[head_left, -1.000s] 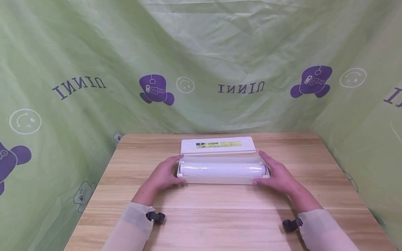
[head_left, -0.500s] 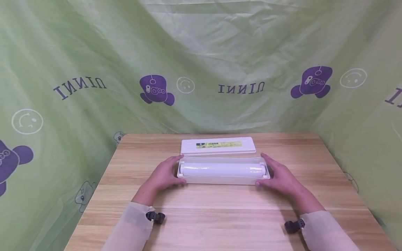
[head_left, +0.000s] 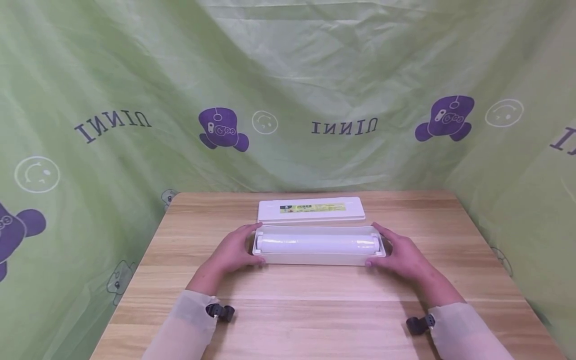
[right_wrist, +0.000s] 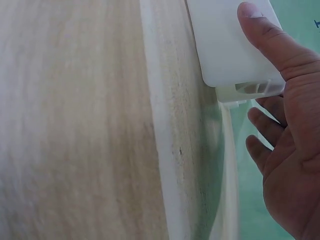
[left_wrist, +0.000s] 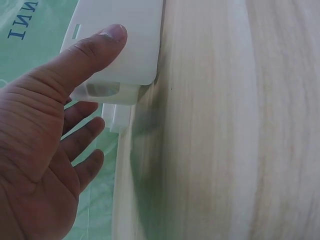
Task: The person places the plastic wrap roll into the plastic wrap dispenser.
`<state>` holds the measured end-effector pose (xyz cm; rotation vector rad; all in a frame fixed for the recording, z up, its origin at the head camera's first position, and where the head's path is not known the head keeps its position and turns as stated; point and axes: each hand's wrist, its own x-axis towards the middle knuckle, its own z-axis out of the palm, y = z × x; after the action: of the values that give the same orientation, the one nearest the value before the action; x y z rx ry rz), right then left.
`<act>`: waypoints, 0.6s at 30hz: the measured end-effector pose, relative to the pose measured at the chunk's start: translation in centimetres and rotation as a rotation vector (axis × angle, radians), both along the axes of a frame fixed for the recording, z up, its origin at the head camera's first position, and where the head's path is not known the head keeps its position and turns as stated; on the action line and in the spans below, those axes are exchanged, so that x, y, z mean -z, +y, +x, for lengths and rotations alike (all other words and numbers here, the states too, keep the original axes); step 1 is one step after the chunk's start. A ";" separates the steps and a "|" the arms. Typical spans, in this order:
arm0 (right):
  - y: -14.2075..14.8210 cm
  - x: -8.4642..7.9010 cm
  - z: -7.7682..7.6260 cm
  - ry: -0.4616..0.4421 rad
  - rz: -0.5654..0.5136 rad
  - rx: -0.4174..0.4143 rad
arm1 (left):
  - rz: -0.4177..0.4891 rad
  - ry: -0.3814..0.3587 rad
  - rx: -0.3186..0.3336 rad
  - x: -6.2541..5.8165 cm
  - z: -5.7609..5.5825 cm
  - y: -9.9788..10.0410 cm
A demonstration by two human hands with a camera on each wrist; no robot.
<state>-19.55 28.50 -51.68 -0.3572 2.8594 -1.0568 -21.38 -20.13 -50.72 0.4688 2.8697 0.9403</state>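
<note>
A white, open plastic box [head_left: 315,259] stands lengthwise on the table, holding a shiny, pale roll of cling film [head_left: 315,243]. My left hand [head_left: 234,249] grips its left end, thumb on the front wall and fingers reaching behind. At the other end, my right hand [head_left: 400,254] grips the box the same way. Both wrist views show a thumb flat on the smooth front wall [left_wrist: 132,55], with the other fingers partly hidden past the box's end. Just behind the box lies its flat white lid [head_left: 270,212] with a green and yellow label.
The wood-grain table [head_left: 306,315] extends in front of the box and to both sides. A green curtain [head_left: 288,165] with purple figures hangs behind the table and along its sides. Small black wrist cameras [head_left: 220,312] sit at the sleeve cuffs.
My right hand has shifted slightly right and toward me along the box's end, its thumb sliding a little along the front wall. The left hand, box and lid stay in place.
</note>
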 end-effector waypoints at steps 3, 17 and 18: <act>-0.1 -0.2 0.0 -0.006 -0.004 0.002 | 0.014 0.006 0.015 -0.1 0.0 0.0; -0.3 -0.2 0.0 -0.017 0.004 0.011 | 0.034 -0.034 0.042 -0.2 -0.3 -0.6; -0.3 -0.2 0.0 -0.019 0.005 0.012 | 0.037 -0.039 0.046 -0.2 -0.3 -0.6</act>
<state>-19.52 28.20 -51.48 -0.3279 2.8509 -1.0493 -21.69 -20.78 -50.50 0.5111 2.7984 0.9856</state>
